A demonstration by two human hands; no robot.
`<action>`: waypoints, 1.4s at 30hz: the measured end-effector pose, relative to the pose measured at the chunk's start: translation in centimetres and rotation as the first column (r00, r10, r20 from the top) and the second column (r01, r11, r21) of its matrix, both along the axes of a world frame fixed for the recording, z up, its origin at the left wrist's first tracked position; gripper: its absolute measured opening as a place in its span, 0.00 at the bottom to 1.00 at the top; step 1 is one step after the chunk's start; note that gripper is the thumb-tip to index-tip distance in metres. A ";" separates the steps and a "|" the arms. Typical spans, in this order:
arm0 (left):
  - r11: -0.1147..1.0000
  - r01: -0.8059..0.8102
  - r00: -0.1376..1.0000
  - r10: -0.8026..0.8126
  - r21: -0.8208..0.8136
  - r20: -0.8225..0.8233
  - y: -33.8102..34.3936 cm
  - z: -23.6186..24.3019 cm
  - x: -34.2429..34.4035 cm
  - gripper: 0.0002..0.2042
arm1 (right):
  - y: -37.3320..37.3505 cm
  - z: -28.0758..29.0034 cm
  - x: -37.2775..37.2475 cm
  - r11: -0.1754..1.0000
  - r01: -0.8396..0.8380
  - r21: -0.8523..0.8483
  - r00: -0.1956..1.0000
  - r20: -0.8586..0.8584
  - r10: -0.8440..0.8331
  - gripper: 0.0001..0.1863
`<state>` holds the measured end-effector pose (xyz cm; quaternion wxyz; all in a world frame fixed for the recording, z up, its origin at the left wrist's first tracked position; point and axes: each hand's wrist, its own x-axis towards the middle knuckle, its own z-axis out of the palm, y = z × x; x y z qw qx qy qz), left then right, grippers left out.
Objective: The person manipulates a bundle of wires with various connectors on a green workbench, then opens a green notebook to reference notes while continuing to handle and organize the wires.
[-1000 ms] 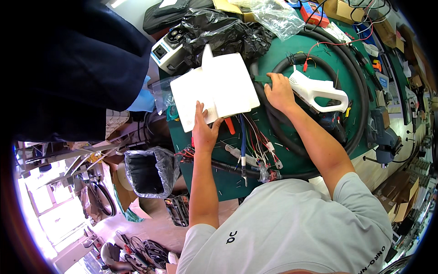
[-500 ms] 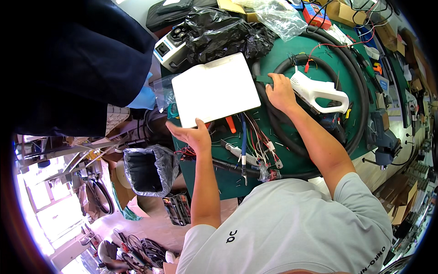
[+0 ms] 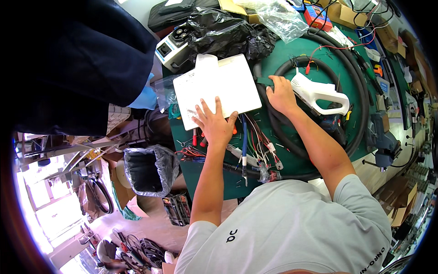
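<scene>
my L hand [image 3: 217, 126] splayed wide atop white rect. paper notebook [image 3: 237, 86], page [image 3: 207, 63] curled up beyond, R hand [image 3: 281, 96] half-curled by flat green strip [image 3: 264, 81], hold unclear

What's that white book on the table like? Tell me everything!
The white book lies open over the green tabletop. Its pages look like paper, very bright, with faint marks on the left side, too washed out to make out. The corners look rounded. A leaf curls up at the far edge, near a black plastic bag. The person's left hand rests spread across its near edge.
</scene>
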<state>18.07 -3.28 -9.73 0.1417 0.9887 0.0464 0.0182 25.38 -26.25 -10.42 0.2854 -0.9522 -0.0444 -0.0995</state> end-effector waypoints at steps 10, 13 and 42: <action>0.748 0.544 0.801 -0.327 -0.382 0.501 -3.5 1.2 -2.4 0.17 | 0.0 -0.2 0.3 0.999 -0.030 -0.012 0.999 0.044 0.031 0.20; 0.973 0.067 0.841 0.063 -0.220 0.537 -0.3 1.1 -1.0 0.23 | -0.5 -0.2 0.2 0.999 -0.036 -0.012 0.999 0.008 0.036 0.20; 0.732 0.083 0.856 0.295 -0.676 0.425 -0.8 2.8 -1.2 0.33 | -0.3 0.1 0.2 0.999 -0.036 -0.031 0.999 -0.007 0.036 0.20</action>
